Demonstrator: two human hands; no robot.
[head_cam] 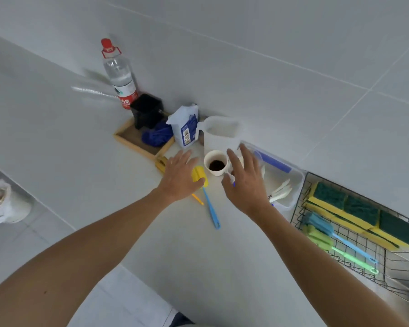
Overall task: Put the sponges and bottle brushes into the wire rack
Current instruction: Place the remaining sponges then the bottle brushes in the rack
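A bottle brush with a yellow sponge head (199,176) and a blue handle (211,210) lies on the white counter. My left hand (178,179) hovers over its head, fingers spread, partly covering it. A thin orange stick (197,199) pokes out below that hand. My right hand (244,179) is spread open just right of a paper cup, over a small white and blue item. The black wire rack (340,246) at the right holds several yellow-green sponges (361,214), a blue brush (335,234) and a green brush (335,250).
A paper cup with dark contents (215,162) stands between my hands. Behind it are a white jug (221,135), a blue-white bag (185,128), a wooden tray (137,143) with a black pot, and a water bottle (119,74). A clear plastic box (291,182) sits beside the rack.
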